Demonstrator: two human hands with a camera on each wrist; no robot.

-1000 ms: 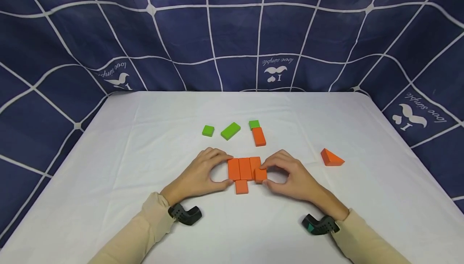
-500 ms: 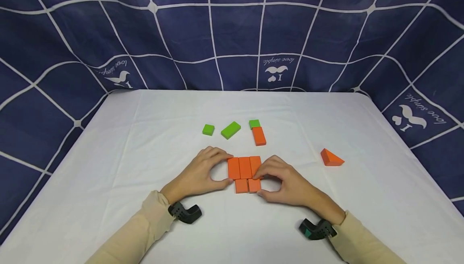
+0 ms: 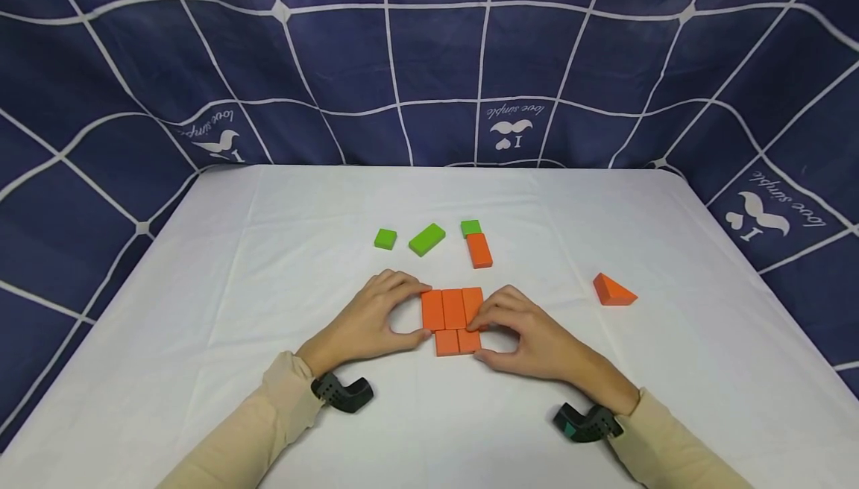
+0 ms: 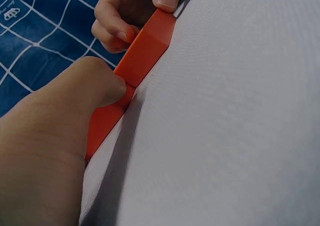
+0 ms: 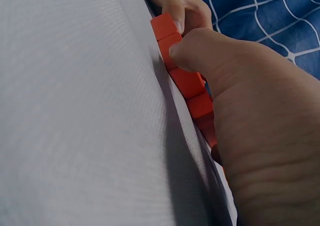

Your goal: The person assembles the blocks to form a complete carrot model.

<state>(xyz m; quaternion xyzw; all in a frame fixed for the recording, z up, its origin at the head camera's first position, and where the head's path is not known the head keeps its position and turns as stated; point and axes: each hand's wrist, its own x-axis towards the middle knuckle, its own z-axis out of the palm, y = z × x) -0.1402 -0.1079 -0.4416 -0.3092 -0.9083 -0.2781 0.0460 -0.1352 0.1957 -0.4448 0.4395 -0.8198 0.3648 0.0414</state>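
Three orange rectangular blocks lie side by side on the white table. Against their near ends sit two small orange square blocks, a left one and a right one. My left hand holds the leftmost rectangular block, index finger at its far corner and thumb at its near corner. With thumb and fingers, my right hand pinches the right square block from its near and far sides; those fingers cover part of the rightmost rectangle. In the right wrist view, the orange blocks form a low row beyond my thumb.
Farther back lie a green square block, a green rectangular block, and another green square touching an orange rectangular block. An orange triangular block lies off to the right. A dark blue checked cloth hangs behind the table.
My right hand has brought its square block down and left from over the rightmost rectangle, setting it beside the other square; the small gap between them has closed. My left hand stays put.
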